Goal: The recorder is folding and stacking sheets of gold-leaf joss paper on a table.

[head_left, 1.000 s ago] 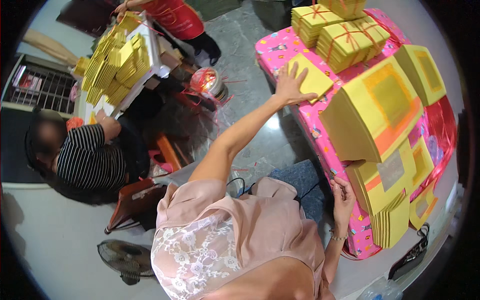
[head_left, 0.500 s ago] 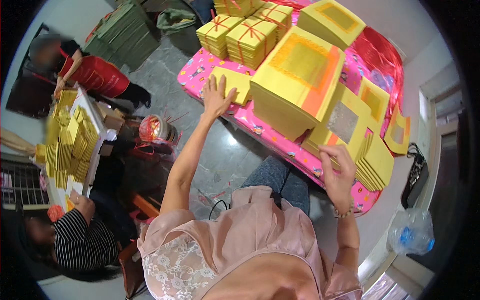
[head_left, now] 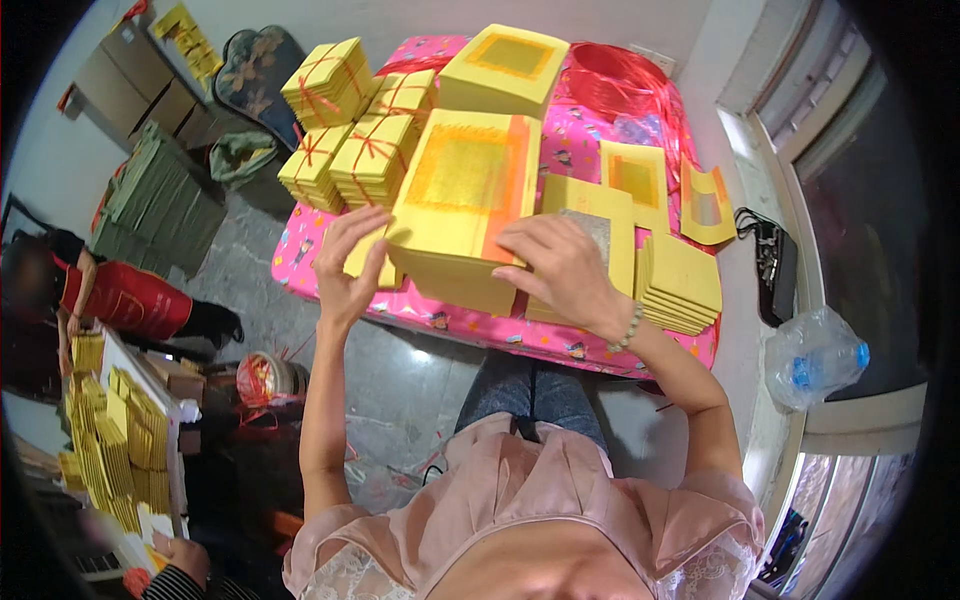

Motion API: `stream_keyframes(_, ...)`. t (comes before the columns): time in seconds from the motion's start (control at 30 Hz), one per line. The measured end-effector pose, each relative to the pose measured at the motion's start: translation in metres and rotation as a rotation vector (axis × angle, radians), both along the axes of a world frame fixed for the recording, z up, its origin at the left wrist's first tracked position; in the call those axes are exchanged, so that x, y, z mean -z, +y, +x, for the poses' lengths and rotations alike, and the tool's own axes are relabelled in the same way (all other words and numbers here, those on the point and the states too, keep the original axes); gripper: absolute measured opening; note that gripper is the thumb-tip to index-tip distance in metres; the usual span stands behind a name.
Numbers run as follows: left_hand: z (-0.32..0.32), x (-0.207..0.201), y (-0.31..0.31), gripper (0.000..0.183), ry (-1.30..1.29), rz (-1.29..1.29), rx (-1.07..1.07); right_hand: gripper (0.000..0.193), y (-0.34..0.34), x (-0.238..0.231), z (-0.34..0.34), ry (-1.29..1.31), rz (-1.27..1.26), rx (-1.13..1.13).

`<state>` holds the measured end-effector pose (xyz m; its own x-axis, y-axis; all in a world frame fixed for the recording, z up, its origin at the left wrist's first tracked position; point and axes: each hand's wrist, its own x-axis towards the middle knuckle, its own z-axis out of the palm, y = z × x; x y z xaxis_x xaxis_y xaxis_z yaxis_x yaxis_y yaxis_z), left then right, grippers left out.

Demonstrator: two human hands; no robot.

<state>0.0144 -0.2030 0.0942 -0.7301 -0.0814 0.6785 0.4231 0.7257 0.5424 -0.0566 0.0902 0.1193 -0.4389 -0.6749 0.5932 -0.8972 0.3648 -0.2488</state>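
A tall stack of yellow paper sheets (head_left: 463,185) with gold squares and an orange stripe stands at the front of the pink table. My right hand (head_left: 565,270) is at its front right corner, fingers over the top edge and thumb against the front side. Beside the stack's left edge, my left hand (head_left: 348,262) has its thumb apart from its fingers and holds nothing visible. Under and behind it lies a low yellow pile (head_left: 365,262), partly hidden. Right of the stack sit a yellow pile with a silver square (head_left: 590,225) and a fanned yellow pile (head_left: 680,275).
Red-tied yellow bundles (head_left: 372,158) stand at the back left, another sheet stack (head_left: 505,65) behind. Red ribbon (head_left: 610,80) lies at the back right. A plastic bag with a bottle (head_left: 818,358) is right of the table. Two people work at a side table (head_left: 180,455) on the left.
My view has turned left to right, toward the table. My left hand has come off the low pile to the stack's left side. My right hand has moved onto the stack's corner.
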Motion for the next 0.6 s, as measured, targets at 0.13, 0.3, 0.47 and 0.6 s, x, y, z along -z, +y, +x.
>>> stream_keyframes(0.13,-0.004,-0.019,0.017,0.031,-0.03,-0.144,0.139,0.029,-0.006,0.004,-0.003,0.033,-0.037,-0.009)
stream_keyframes(0.3,-0.014,-0.011,0.018,0.029,-0.06,-0.189,0.18,0.017,-0.006,0.007,-0.009,-0.047,-0.121,-0.046)
stream_keyframes(0.47,-0.02,-0.009,0.019,0.024,-0.088,-0.137,0.176,0.009,-0.005,0.005,-0.015,-0.196,-0.206,-0.072)
stream_keyframes(0.6,-0.022,-0.01,0.019,0.024,-0.106,-0.143,0.177,0.007,-0.008,0.007,-0.022,-0.364,-0.258,-0.097)
